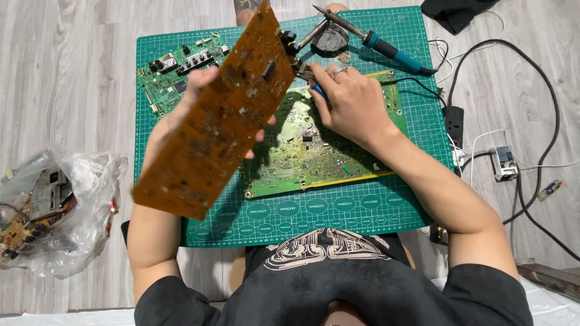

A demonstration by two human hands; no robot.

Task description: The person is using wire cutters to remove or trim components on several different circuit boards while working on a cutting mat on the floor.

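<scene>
My left hand (199, 90) holds up a long brown circuit board (217, 121), solder side toward me, tilted above the green cutting mat (338, 211). My right hand (350, 102), a ring on one finger, grips blue-handled pliers (311, 81) whose jaws reach the brown board's upper edge. Under both hands a large green circuit board (314, 157) lies flat on the mat. A smaller green board (172, 75) with connectors sits at the mat's far left corner, partly hidden by the brown board.
A soldering iron (374, 39) with a teal handle rests on a stand (329, 37) at the mat's far edge. A clear plastic bag (57, 208) of boards lies on the wood floor at left. A power strip (454, 121), cables and adapter (504, 163) lie at right.
</scene>
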